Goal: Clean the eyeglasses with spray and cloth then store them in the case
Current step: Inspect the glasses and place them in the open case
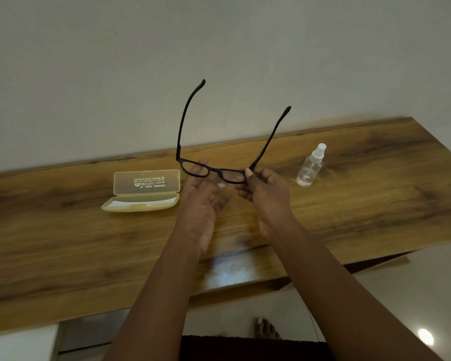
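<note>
Eyeglasses (214, 173), black-framed with both temples unfolded and pointing away, are held in the air above the wooden surface (362, 204), between the open yellowish case (141, 191) and the clear spray bottle (310, 168). Right hand (266, 188) pinches the frame at its right hinge corner; left hand (201, 201) lies spread, fingers relaxed behind the left lens, apparently just touching. Frame looks light, thin and likely easy to bend, lenses smudge-prone; best taken by rim or hinge, not by the lenses.
</note>
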